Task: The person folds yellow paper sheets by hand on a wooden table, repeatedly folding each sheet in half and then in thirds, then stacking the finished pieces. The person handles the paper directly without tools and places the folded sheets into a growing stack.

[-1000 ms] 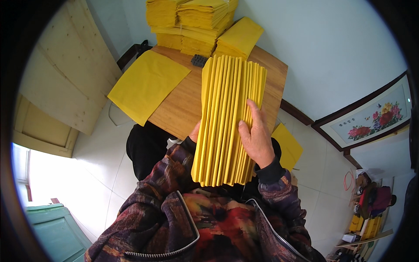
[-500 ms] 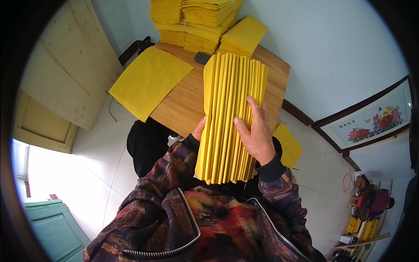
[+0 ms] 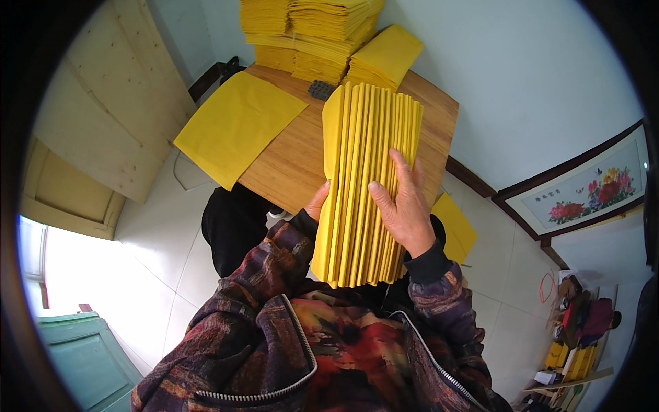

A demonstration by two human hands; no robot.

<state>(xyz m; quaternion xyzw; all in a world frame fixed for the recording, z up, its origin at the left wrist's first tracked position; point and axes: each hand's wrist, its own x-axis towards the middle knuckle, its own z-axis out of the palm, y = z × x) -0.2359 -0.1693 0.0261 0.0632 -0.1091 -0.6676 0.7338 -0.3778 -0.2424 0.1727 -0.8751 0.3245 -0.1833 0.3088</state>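
A thick bundle of folded yellow sheets, its many folded edges facing up in long ridges, is upright before me, over my lap and the table's near edge. My left hand grips its left side; the thumb shows and the other fingers are hidden behind the bundle. Across the ridges on the right lies my right hand, its thumb and fingers stretched out and apart, touching the folds. Whether the sheets are paper or cloth I cannot tell.
On the wooden table lies a flat yellow sheet at the left, overhanging the edge. Tall yellow stacks stand at the back, beside a small dark block. Another yellow sheet is low at the right. A framed flower picture hangs on the right wall.
The whole view has shifted very slightly. Both hands keep the same places on the bundle, and nothing has been taken hold of or let go.
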